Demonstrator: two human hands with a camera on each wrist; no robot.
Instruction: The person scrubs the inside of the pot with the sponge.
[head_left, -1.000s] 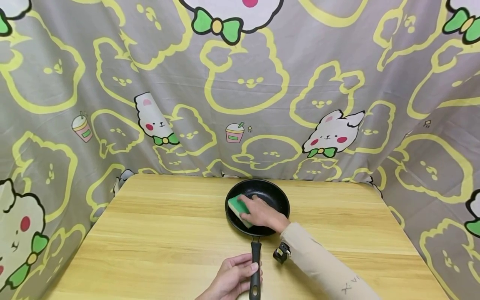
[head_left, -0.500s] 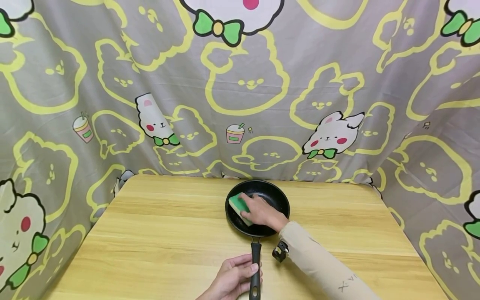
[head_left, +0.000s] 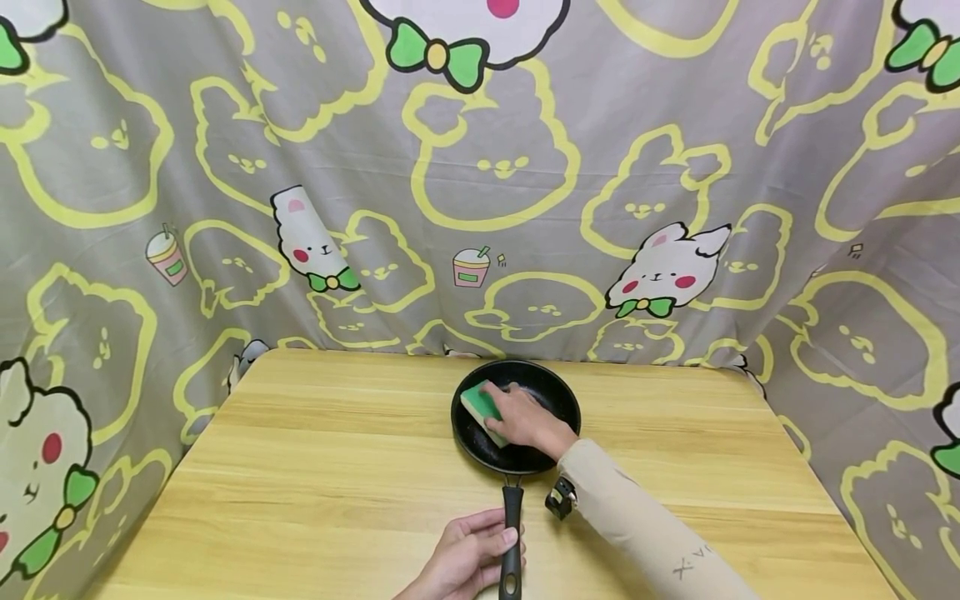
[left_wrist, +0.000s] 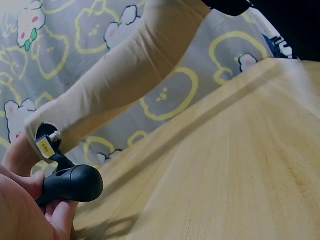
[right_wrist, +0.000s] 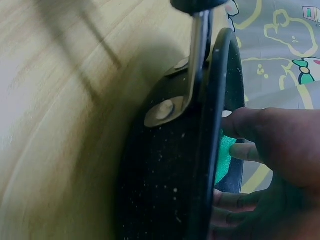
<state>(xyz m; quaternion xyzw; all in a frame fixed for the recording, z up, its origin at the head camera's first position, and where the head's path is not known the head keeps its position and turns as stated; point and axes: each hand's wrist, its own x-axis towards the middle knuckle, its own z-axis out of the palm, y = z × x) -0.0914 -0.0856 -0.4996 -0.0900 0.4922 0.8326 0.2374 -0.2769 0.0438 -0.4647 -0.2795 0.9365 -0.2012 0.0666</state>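
A black frying pan (head_left: 551, 392) sits on the wooden table with its handle toward the person. My left hand (head_left: 474, 550) grips the black handle (head_left: 512, 508), thumb on top; the handle's end (left_wrist: 82, 184) pokes out of the fist in the left wrist view. Inside the pan, my right hand (head_left: 525, 421) holds a green-and-cream sponge (head_left: 478, 402) against the left part of the pan. In the right wrist view, the pan's rim hides part of the sponge (right_wrist: 226, 157) and the fingertips of the right hand (right_wrist: 280, 150).
The light wooden table (head_left: 315, 467) carries the pan near its far edge. A grey curtain (head_left: 480, 192) with yellow cartoon outlines hangs behind and at both sides. A small black device (head_left: 561, 497) is strapped at the right wrist, over a beige sleeve (head_left: 637, 517).
The right hand and sponge have shifted slightly to the right and up inside the pan. The left hand keeps its grip on the handle, and the pan stays almost in place.
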